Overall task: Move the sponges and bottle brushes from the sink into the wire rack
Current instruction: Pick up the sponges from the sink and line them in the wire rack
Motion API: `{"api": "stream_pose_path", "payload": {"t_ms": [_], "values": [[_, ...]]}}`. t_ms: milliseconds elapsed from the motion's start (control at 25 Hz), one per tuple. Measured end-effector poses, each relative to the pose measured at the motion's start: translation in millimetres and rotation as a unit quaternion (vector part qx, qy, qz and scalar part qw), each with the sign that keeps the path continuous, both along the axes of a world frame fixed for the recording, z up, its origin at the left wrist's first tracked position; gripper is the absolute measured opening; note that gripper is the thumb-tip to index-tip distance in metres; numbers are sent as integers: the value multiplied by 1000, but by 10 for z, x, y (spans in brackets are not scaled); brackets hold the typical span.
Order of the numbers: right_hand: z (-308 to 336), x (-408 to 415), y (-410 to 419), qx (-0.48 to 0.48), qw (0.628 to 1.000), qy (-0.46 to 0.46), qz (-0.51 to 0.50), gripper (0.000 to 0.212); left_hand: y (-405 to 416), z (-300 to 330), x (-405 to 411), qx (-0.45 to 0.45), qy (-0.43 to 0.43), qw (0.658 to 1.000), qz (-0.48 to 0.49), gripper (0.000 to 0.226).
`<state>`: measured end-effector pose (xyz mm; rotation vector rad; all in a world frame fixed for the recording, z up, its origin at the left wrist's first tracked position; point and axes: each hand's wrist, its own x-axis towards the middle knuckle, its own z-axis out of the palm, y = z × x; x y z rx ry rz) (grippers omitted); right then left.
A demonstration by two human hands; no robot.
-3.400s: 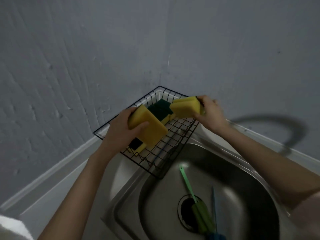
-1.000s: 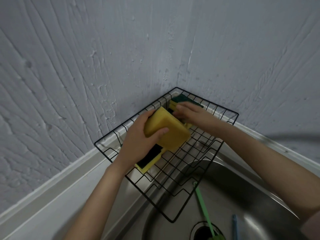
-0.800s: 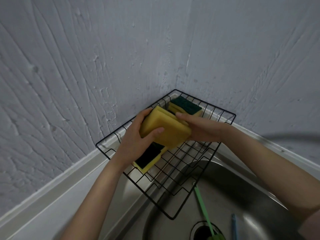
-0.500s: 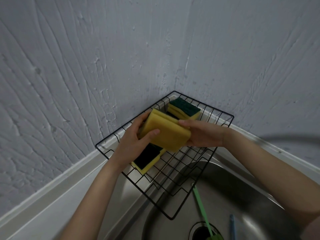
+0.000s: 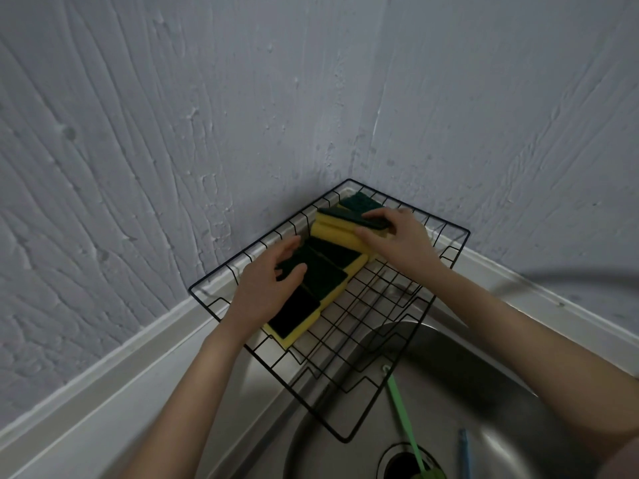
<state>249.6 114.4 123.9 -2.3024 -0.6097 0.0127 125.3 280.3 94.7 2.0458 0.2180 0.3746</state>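
Note:
A black wire rack [image 5: 446, 257] sits in the corner, overhanging the steel sink [image 5: 491, 402]. Several yellow sponges with dark green scouring pads lie in a row along its left side. My left hand [image 5: 266, 288] rests with loose fingers on a dark-topped sponge [image 5: 321, 274]; another sponge [image 5: 294, 318] lies nearer the rack's front. My right hand [image 5: 397, 240] grips a yellow sponge [image 5: 340, 231] standing on edge near the back, thumb on its yellow face. A further sponge [image 5: 361, 201] lies in the far corner. A green bottle brush [image 5: 403, 413] and a blue one [image 5: 463, 454] lie in the sink.
Grey textured walls meet right behind the rack. A pale counter ledge [image 5: 114, 368] runs along the left wall. The drain [image 5: 401, 461] sits at the sink's bottom under the green brush's head.
The sponge held up by both hands has come down into the rack. My left hand now lies over the flat sponges and my right hand has moved toward the back corner with a sponge on edge.

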Motion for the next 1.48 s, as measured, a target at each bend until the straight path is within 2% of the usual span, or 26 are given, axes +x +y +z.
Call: {"api": "stream_pose_path", "payload": {"t_ms": [240, 360, 600, 920, 1320, 1480], "values": [[-174, 45, 220, -3, 997, -63, -38, 42, 61, -74, -45, 156, 6, 987, 27, 37], [-241, -3, 287, -15, 993, -110, -33, 41, 64, -92, -39, 176, 31, 984, 17, 36], [-380, -36, 289, -86, 987, -132, -20, 44, 6, -86, -41, 200, 80, 976, -19, 36], [-373, -69, 292, -171, 977, -123, -12, 51, -24, -172, -2, 320, 226, 916, -88, 47], [-218, -119, 134, -237, 969, -72, 28, 61, -21, -134, -62, 360, 273, 880, -148, 56], [-110, -187, 54, -255, 965, -47, 44, 67, -46, -60, -124, 353, 288, 876, -158, 54]]}}
